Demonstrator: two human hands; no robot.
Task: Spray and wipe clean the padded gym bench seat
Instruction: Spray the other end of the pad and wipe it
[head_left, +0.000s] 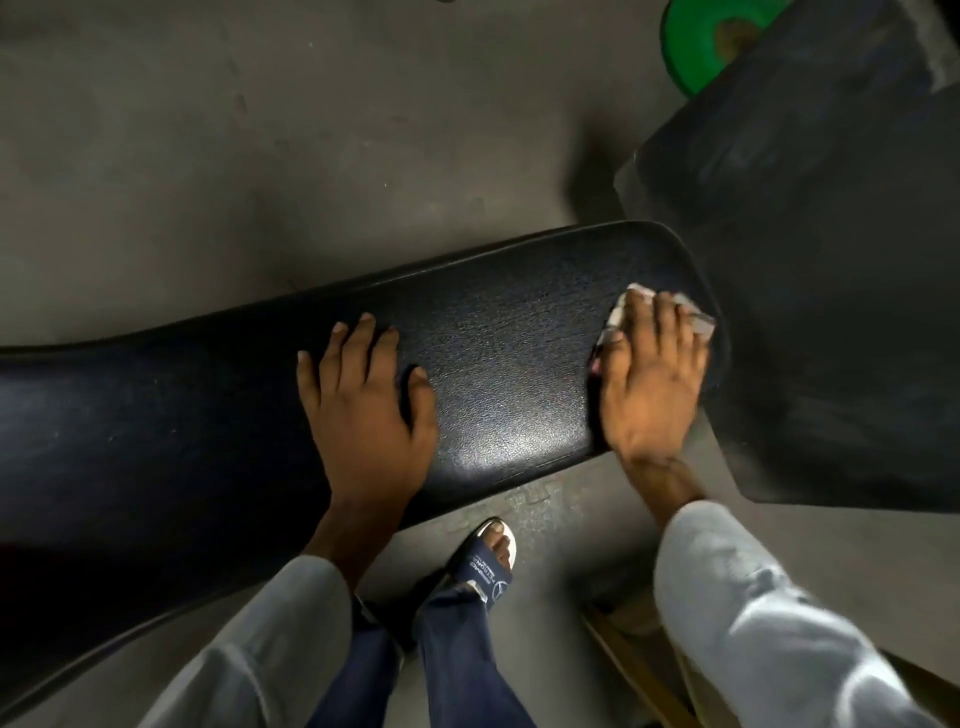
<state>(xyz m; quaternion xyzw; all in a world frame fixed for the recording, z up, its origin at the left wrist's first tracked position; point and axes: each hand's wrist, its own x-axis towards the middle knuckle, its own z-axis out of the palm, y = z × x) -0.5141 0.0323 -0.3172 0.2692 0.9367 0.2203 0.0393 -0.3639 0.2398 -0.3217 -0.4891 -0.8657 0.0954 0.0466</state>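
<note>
Bench seat, black and padded, runs left to right across the scene just beyond your feet. Your left hand rests flat on its middle, fingers spread. Your right hand presses a pale cloth onto its right end.

Glossy, pebbled vinyl bench seat
</note>
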